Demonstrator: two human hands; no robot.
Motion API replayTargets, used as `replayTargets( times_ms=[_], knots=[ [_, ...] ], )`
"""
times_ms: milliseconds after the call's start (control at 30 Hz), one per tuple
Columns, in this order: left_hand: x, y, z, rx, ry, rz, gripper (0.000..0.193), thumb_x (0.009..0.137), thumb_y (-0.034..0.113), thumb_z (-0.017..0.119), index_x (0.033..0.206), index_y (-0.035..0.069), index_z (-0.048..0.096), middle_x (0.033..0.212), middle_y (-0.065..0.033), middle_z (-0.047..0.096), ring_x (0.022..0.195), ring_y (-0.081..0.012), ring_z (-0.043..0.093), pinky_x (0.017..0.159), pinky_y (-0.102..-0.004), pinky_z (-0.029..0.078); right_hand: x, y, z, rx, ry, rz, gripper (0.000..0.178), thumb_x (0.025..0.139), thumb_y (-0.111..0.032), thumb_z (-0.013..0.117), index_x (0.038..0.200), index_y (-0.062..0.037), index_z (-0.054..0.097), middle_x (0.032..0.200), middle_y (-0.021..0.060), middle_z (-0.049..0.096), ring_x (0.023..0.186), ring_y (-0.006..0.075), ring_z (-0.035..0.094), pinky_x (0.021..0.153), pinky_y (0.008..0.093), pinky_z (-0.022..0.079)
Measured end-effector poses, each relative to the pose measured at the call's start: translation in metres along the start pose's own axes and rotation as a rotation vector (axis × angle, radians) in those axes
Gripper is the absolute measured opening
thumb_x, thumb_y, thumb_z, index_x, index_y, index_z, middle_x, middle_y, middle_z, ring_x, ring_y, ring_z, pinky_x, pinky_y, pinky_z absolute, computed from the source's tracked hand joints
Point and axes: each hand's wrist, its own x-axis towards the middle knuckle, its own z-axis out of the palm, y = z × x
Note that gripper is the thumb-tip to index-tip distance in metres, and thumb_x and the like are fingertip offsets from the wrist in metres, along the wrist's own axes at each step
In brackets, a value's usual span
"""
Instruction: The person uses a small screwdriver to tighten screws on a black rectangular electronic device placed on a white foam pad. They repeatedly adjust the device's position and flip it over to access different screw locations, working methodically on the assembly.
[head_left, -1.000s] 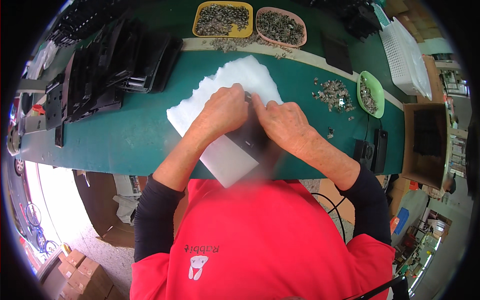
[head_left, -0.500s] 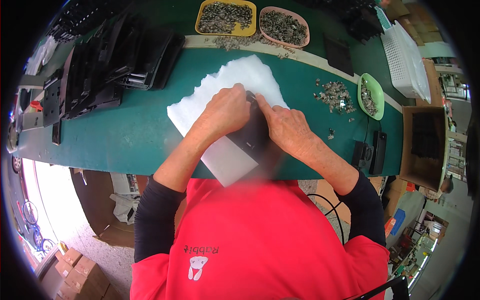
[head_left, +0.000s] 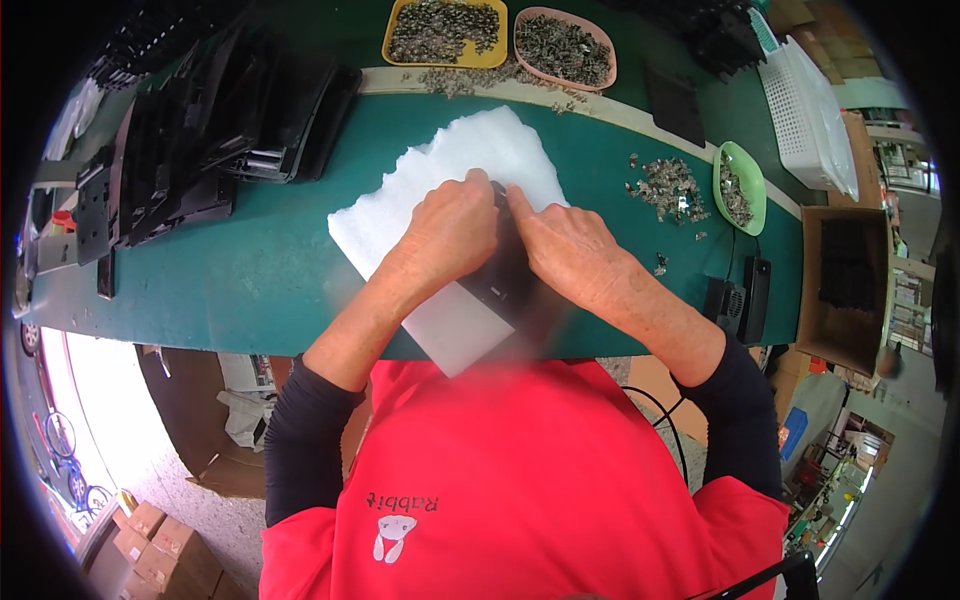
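A dark plastic panel (head_left: 489, 283) lies aslant on a white foam sheet (head_left: 383, 208) at the table's near edge. My left hand (head_left: 452, 228) is closed in a pinch at the panel's far end, and its fingertips hide whatever is between them. On the panel's right side is my right hand (head_left: 572, 245), its index finger stretched to the far end close to the left fingertips. Its other fingers curl at the panel's edge and are partly hidden. The near part of the panel blurs into shadow.
Stacked black plastic parts (head_left: 215, 130) stand at left. Small metal clips fill a yellow tray (head_left: 388, 40), a pink tray (head_left: 612, 55) and a green tray (head_left: 759, 205). Loose clips (head_left: 670, 190) lie at right, near a black power adapter (head_left: 756, 300). A cardboard box (head_left: 841, 355) is beyond.
Both hands stay at the panel's far end. The right index finger and knuckles have shifted slightly left. The whole view has moved a little.
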Motion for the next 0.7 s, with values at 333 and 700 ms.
replayTargets(
  times_ms=[333,700],
  knots=[
    [0.0,0.0,-0.001,0.057,-0.01,0.047,0.025,0.089,0.012,0.06,0.092,-0.01,0.05,0.079,-0.0324,0.063,0.078,-0.0488,0.062,0.071,-0.0537,0.049,0.019,0.005,-0.026,-0.138,-0.085,-0.202,0.034,0.087,-0.003,0.05,0.119,0.0062,0.055,0.074,0.0226,0.065,0.074,0.0392,0.068,0.065,0.0469,0.055],
    [0.0,-0.008,0.001,-0.127,0.005,-0.047,0.027,0.09,0.014,0.059,0.101,-0.01,0.053,0.088,-0.0324,0.065,0.086,-0.0479,0.064,0.076,-0.0503,0.05,0.001,0.011,0.0,0.178,-0.016,0.042,0.044,0.091,-0.004,0.047,0.135,-0.0011,0.05,0.079,0.0273,0.065,0.076,0.0443,0.065,0.07,0.0529,0.052]
  ],
)
